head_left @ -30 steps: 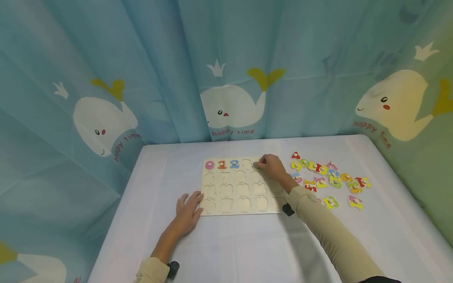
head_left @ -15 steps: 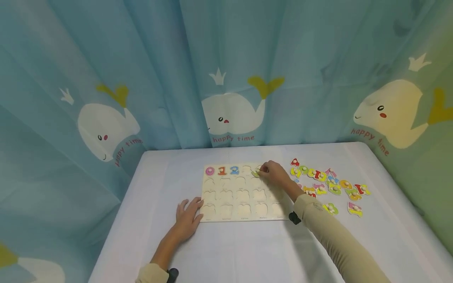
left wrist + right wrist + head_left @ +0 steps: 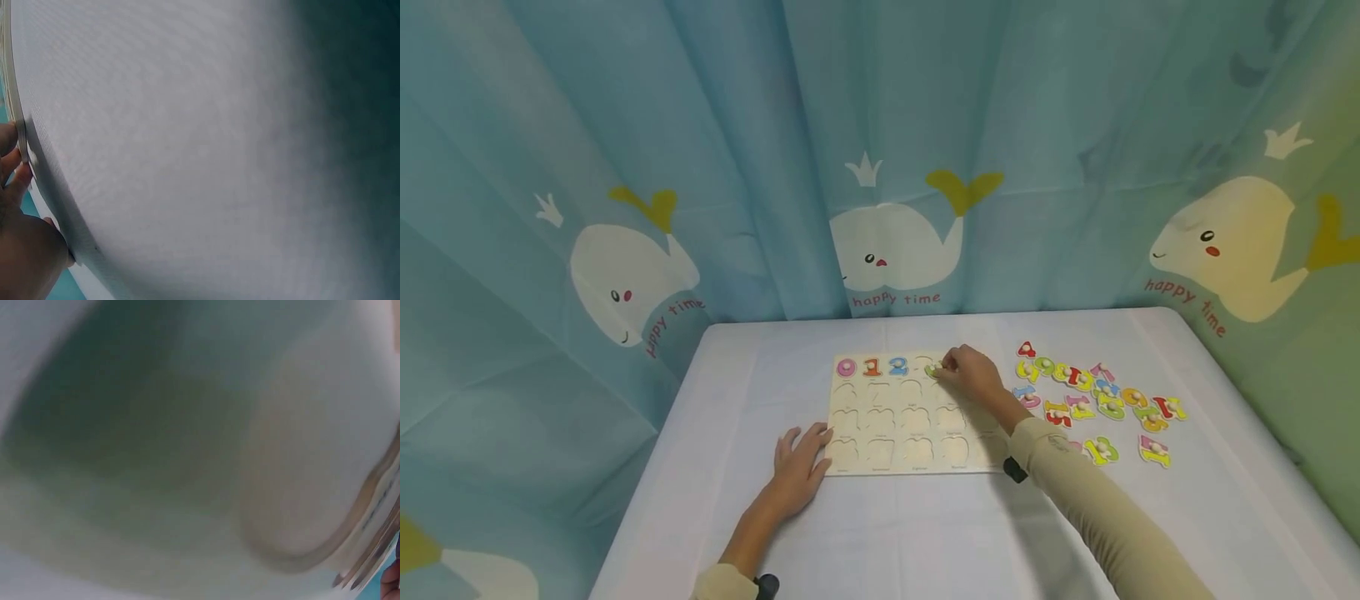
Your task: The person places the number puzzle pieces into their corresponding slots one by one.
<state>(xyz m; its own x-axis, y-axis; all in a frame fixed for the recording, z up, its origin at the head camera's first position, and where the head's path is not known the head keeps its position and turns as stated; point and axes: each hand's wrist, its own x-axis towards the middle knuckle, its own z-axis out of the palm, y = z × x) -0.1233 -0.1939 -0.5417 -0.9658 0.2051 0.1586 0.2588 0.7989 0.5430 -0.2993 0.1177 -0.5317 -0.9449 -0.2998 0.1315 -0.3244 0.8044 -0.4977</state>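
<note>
A pale wooden number puzzle board [image 3: 898, 470] lies on the white table. Pink 0 [image 3: 846, 367], orange 1 [image 3: 872, 367] and blue 2 [image 3: 898, 367] sit in its top row. My right hand [image 3: 976, 379] pinches a green number piece [image 3: 932, 370] over the fourth recess of that row; the fingers partly cover it. Beside the board's left edge rests my left hand [image 3: 797, 471], fingers spread, fingertips at the edge. The left wrist view has part of this hand [image 3: 28, 250] along the board edge [image 3: 9, 69]. Only a sliver of right hand [image 3: 391, 582] shows in the right wrist view.
Loose number pieces lie scattered right of the board, among them a red 4 [image 3: 1026, 349], a red 15 [image 3: 1057, 414] and a pink-and-yellow piece [image 3: 1153, 450]. Some overlap. A blue whale-print curtain [image 3: 760, 208] hangs behind the table [image 3: 760, 367].
My right hand has shifted slightly left with the green piece, from near the fifth recess to the fourth. My left hand stays at the board's edge. The head view has tilted up a little.
</note>
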